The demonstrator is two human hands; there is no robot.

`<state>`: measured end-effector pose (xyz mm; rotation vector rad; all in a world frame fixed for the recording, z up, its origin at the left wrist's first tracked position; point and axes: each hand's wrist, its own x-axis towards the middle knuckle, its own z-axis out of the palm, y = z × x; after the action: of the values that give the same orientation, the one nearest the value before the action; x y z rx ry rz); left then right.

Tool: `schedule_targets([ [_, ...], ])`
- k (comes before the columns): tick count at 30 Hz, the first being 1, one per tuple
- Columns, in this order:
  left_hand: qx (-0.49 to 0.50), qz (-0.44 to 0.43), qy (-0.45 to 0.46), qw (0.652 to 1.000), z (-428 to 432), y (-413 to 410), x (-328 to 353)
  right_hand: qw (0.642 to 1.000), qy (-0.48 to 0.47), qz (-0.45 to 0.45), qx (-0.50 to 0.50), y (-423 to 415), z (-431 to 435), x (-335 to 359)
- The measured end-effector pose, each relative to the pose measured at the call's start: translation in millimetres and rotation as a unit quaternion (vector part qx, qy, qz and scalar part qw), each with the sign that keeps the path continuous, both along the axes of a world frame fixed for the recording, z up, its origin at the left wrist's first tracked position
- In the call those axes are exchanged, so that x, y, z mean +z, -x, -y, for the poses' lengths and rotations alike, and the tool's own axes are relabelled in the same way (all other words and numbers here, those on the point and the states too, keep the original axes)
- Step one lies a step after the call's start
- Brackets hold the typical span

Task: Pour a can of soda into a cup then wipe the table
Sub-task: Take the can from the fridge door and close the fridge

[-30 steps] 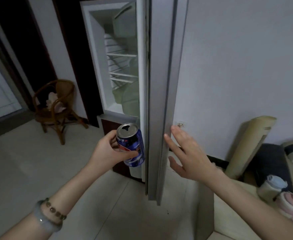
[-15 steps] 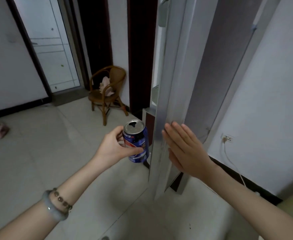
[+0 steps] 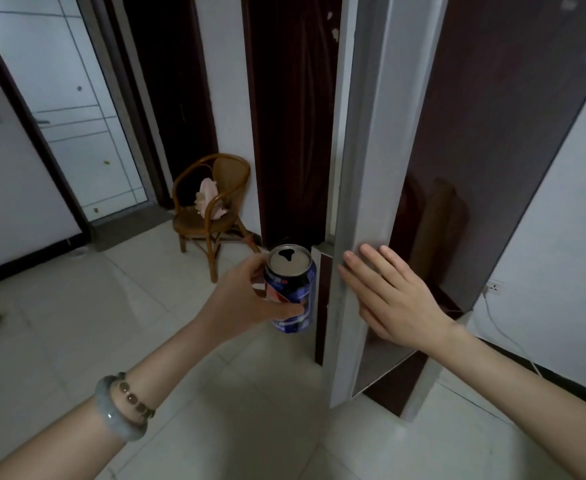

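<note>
Tiled floor (image 3: 77, 323) underfoot, pale and bare near the feet; no table or cup in frame, so pouring hasn't started.

Nearest: left wrist wears a grey bangle (image 3: 118, 408) plus a bead bracelet (image 3: 134, 398). Left hand (image 3: 243, 303) wraps the blue soda can (image 3: 293, 289), fingers curled round the body, thumb across the front. Can is upright with the top already open, so it looks held level to avoid spilling while walking.

Right hand (image 3: 391, 296) lies flat on the fridge door (image 3: 364, 202), fingers spread and straight, pinching nothing. A palm push like that suits swinging the door shut, and using the free hand keeps the can clear of it, just beside the door edge.

Further back: wicker chair (image 3: 212, 209) with a pink cloth (image 3: 210, 199) on its seat, against the dark doorway. White wall socket (image 3: 494, 288) low on the right.

Next, likely: carry the can to the table.
</note>
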<state>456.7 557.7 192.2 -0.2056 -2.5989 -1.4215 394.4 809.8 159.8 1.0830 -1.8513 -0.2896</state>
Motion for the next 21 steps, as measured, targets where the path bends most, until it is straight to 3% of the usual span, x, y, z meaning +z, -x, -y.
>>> schedule_targets([
  [21, -0.025, 0.027, -0.067, 0.997, 148, 240, -20, 0.994, 0.009, -0.074, -0.079, 238, 144, -4],
])
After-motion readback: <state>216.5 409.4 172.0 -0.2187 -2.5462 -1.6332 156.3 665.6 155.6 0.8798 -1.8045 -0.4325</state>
